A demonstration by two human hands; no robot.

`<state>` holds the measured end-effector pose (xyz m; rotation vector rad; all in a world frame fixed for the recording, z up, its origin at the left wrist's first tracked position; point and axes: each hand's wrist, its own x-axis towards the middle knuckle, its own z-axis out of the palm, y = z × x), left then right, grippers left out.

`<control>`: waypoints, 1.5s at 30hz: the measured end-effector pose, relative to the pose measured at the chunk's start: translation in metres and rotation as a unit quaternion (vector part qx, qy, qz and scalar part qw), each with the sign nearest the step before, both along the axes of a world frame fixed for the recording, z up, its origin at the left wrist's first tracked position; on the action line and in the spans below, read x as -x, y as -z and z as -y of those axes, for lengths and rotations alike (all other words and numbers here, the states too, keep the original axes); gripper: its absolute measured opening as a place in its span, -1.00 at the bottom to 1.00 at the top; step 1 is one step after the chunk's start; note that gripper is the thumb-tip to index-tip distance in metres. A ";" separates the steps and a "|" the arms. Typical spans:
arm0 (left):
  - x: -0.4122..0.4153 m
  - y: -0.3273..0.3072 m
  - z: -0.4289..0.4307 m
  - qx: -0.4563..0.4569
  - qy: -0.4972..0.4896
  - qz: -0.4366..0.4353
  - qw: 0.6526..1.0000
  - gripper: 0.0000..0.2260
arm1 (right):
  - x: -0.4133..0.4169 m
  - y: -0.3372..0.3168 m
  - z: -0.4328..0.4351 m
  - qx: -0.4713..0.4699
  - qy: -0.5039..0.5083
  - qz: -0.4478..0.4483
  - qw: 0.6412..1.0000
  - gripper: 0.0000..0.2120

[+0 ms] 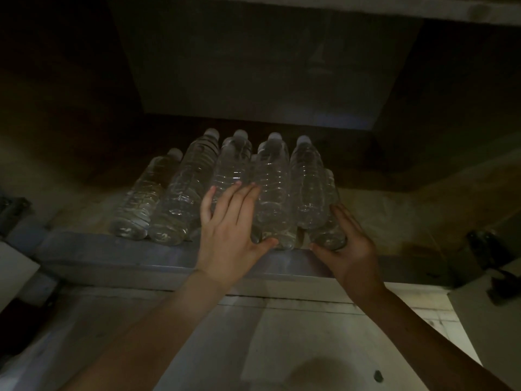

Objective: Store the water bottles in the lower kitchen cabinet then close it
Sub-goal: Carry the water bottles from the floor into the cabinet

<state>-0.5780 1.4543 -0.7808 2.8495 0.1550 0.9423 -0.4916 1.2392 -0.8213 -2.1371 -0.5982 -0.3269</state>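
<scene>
Beyond both hands a dim lower cabinet is shown open, its pale sill lying just under the wrists. A cluster of clear water bottles is packed side by side just past the sill, ahead of and between the hands, with bases nearest the hands and caps pointing away. Whether they are stood up or laid down cannot be told in the gloom. The left hand is spread flat against the middle bottles, fingers straight. The right hand is cupped round the front bottle at the cluster's right edge. The pack is judged tight and close to the sill. Neighbours could be knocked loose by a hard shove, and a protruding base could be struck when the door is closed.
</scene>
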 end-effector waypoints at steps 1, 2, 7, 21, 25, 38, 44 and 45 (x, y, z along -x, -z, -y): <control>0.000 0.000 0.001 -0.001 -0.002 0.000 1.000 -0.18 | 0.000 0.001 0.000 0.001 0.001 0.001 1.000 -0.22; 0.000 -0.001 0.001 -0.001 -0.003 0.000 1.000 -0.19 | 0.000 0.001 0.000 0.001 0.001 -0.002 1.000 -0.22; 0.001 -0.003 0.001 -0.004 -0.008 -0.018 1.000 -0.19 | -0.001 0.001 0.001 0.008 -0.005 0.000 1.000 -0.22; 0.016 -0.024 -0.023 0.027 0.046 -0.017 0.998 -0.50 | 0.020 -0.067 -0.041 0.128 -0.063 0.087 0.986 -0.43; 0.016 -0.019 -0.030 0.028 0.046 -0.027 0.998 -0.54 | 0.022 -0.061 -0.050 0.151 -0.076 0.102 0.980 -0.47; 0.114 -0.016 0.019 0.076 0.083 -0.151 0.982 -0.54 | 0.110 -0.066 -0.024 0.156 -0.032 0.126 0.979 -0.60; 0.202 -0.030 0.031 0.056 0.108 -0.355 0.927 -0.53 | 0.195 -0.075 0.002 0.212 -0.076 -0.020 0.974 -0.66; 0.213 -0.046 0.034 0.057 0.103 -0.383 0.916 -0.53 | 0.206 -0.090 0.009 0.198 -0.092 -0.052 0.975 -0.68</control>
